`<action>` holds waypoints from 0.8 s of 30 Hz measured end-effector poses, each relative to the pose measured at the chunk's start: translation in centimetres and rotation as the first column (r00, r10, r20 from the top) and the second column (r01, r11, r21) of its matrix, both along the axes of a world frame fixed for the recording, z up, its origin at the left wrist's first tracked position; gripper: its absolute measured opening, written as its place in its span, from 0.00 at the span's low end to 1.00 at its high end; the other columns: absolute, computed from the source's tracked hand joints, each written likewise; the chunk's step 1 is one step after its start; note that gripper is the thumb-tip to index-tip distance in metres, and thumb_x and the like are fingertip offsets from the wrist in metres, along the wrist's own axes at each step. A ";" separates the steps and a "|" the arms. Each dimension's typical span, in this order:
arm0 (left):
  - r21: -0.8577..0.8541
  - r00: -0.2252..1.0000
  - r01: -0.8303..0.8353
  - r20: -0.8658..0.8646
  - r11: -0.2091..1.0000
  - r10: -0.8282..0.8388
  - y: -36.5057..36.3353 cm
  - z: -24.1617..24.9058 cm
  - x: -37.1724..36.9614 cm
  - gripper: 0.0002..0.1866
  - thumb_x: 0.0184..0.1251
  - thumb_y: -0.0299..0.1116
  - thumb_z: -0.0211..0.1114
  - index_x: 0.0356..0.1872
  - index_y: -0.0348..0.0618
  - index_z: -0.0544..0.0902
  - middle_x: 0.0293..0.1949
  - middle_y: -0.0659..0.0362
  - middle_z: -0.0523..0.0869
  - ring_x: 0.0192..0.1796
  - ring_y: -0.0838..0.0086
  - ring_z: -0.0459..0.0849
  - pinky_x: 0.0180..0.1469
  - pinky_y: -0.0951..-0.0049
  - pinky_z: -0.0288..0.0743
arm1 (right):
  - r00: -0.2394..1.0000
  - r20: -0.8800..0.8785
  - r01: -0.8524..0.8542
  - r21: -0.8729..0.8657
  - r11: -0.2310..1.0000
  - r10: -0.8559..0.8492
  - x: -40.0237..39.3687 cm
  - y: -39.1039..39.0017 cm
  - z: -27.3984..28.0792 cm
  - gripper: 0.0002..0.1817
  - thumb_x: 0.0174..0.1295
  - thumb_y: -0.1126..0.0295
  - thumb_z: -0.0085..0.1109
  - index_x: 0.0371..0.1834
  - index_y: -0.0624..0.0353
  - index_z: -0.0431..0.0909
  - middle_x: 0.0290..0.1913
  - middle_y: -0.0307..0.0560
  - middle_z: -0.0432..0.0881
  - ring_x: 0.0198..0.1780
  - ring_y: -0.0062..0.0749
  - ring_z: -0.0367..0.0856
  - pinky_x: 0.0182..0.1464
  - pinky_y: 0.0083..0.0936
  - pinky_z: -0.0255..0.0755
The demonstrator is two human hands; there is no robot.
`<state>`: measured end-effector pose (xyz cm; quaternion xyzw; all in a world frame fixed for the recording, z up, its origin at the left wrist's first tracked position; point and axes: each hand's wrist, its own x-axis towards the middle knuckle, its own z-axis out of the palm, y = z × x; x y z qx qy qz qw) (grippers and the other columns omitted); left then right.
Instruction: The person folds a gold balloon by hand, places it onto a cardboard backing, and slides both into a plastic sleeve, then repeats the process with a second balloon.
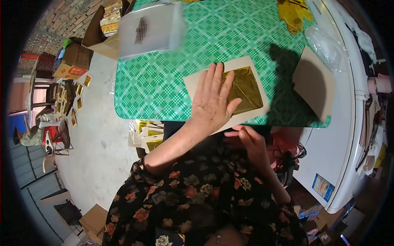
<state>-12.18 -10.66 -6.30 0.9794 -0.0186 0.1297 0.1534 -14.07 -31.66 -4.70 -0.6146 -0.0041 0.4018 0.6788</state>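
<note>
A beige card (255, 74) with a shiny gold foil sheet (248, 93) on it lies near the table's front edge. My left hand (211, 97) rests flat on the card, palm down, fingers stretched out and thumb over the foil. It covers the left part of both. Below the table edge is my right hand (251, 141), close to the card's lower side. Its fingers are apart and partly bent, with nothing visible in them.
The table (152, 90) wears a green checked cloth. Clear plastic bags (154, 30) lie back left, beige cards (314, 84) at right, and gold foil (294, 16) behind. More foil cards (152, 135) sit below the table edge. A person (33, 135) is at far left.
</note>
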 end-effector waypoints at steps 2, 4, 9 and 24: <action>-0.016 1.000 0.002 0.013 1.000 -0.002 -0.1 0.1 -0.5 0.40 0.82 0.54 0.59 0.83 0.36 0.65 0.84 0.35 0.60 0.86 0.39 0.56 0.86 0.42 0.50 | 0.997 -0.081 0.001 0.016 1.000 0.000 0.3 1.1 -0.3 0.23 0.88 0.61 0.45 0.63 0.74 0.78 0.55 0.61 0.90 0.54 0.44 0.92 0.56 0.36 0.88; -0.027 1.000 -0.008 0.011 1.000 0.008 -0.1 0.0 -0.8 0.39 0.82 0.53 0.59 0.83 0.36 0.65 0.83 0.35 0.60 0.86 0.39 0.56 0.86 0.42 0.50 | 0.989 -0.145 0.003 0.021 1.000 0.000 0.2 1.9 -0.3 0.24 0.87 0.60 0.46 0.62 0.76 0.78 0.54 0.62 0.90 0.53 0.47 0.93 0.54 0.38 0.88; -0.034 0.999 -0.038 0.006 0.999 0.038 0.2 -0.1 -1.7 0.39 0.82 0.50 0.60 0.83 0.35 0.64 0.83 0.34 0.60 0.85 0.37 0.56 0.86 0.40 0.50 | 0.979 -0.202 -0.005 0.011 1.000 0.008 -0.1 3.4 1.8 0.24 0.85 0.62 0.48 0.57 0.78 0.81 0.52 0.66 0.90 0.53 0.48 0.93 0.54 0.38 0.88; -0.104 0.997 -0.052 -0.069 0.993 0.044 0.5 0.3 -4.6 0.38 0.84 0.48 0.57 0.84 0.34 0.62 0.85 0.32 0.54 0.88 0.36 0.49 0.87 0.40 0.47 | 0.987 0.109 0.102 0.143 0.984 -0.118 -1.0 4.6 -1.4 0.31 0.88 0.53 0.43 0.62 0.79 0.77 0.51 0.63 0.88 0.38 0.42 0.94 0.40 0.35 0.93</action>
